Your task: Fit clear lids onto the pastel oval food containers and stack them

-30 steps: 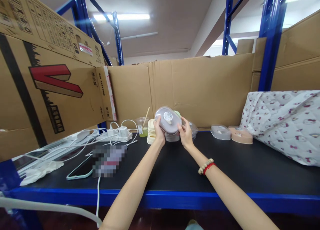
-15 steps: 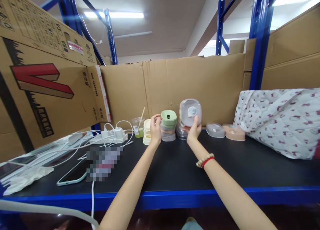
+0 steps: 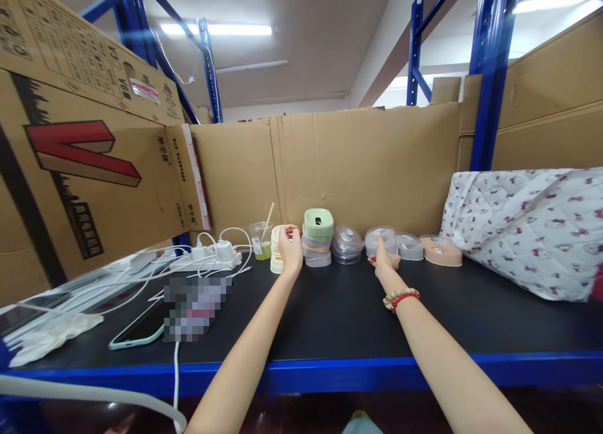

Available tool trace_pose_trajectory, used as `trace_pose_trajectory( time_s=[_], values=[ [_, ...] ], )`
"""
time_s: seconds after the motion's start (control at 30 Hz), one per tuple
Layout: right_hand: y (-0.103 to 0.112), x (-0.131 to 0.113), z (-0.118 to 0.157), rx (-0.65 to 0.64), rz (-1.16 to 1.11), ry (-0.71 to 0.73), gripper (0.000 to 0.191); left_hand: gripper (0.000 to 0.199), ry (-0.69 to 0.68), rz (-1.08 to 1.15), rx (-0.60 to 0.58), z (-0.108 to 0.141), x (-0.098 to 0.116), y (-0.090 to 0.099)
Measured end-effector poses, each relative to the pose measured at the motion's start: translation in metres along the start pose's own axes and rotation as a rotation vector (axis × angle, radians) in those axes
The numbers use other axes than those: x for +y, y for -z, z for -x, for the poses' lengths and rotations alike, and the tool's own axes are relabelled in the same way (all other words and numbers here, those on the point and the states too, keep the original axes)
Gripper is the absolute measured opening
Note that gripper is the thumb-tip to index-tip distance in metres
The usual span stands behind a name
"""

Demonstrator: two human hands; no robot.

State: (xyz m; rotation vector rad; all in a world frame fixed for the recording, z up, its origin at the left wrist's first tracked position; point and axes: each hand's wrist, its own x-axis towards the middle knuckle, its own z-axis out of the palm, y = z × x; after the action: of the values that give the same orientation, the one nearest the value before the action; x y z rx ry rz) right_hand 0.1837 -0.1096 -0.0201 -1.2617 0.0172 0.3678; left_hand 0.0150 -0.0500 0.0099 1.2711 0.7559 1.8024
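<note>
"What's by the cream stack [image 3: 276,253]?"

"The left hand [image 3: 291,250], loosely open, seemingly empty, near the green-topped stack [image 3: 319,237]."

"Further right?"

"The right hand [image 3: 387,258] grips the lidded box [image 3: 372,240] beside the grey box [image 3: 411,248]. Placing seems in hand; next calls for gentle release."

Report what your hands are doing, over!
Right hand holding gray case. Left hand curled, seemingly empty, near cream stack. Second gray case just right of first.

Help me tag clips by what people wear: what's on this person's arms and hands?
Both forearms are bare, with no sleeves in view. Neither the left hand nor the right hand wears a glove. The right wrist carries a bracelet of pale round beads and a red band.
</note>
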Motion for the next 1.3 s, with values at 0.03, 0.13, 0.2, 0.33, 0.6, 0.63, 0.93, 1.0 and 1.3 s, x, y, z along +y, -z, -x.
trace_pose_trajectory(
  time_s=[0.03,0.13,0.2,0.33,0.6,0.63,0.93,1.0,1.3],
  values=[
    [0.0,0.0,-0.001,-0.005,0.008,-0.006,0.07,0.018,-0.004,-0.002,-0.002,0.0,0.0,0.0],
    [-0.001,-0.003,-0.002,-0.017,0.05,-0.046,0.07,0.018,-0.001,-0.012,0.002,-0.001,0.0,-0.001],
    [0.0,-0.004,-0.002,-0.023,0.113,-0.047,0.07,0.018,0.005,-0.02,0.008,-0.001,0.0,-0.001],
    [0.001,-0.005,-0.002,-0.044,0.166,-0.047,0.063,0.018,-0.005,-0.038,0.013,-0.001,-0.001,-0.001],
    [-0.004,0.002,-0.013,-0.031,0.18,0.035,0.061,0.018,-0.028,-0.107,0.011,0.0,0.0,0.0],
    [-0.005,0.003,-0.014,-0.016,0.196,0.059,0.064,0.018,-0.033,-0.119,0.019,-0.001,-0.001,0.0],
    [-0.012,0.017,-0.019,0.086,0.317,0.725,0.057,0.022,0.011,-0.539,0.06,-0.003,-0.007,0.006],
    [-0.017,0.02,-0.013,0.025,0.36,1.015,0.049,0.03,0.047,-0.656,0.017,-0.003,-0.009,0.008],
    [-0.036,0.038,0.025,-0.42,0.823,1.658,0.057,0.032,0.084,-0.981,-0.117,-0.005,-0.016,0.019]
  ],
)
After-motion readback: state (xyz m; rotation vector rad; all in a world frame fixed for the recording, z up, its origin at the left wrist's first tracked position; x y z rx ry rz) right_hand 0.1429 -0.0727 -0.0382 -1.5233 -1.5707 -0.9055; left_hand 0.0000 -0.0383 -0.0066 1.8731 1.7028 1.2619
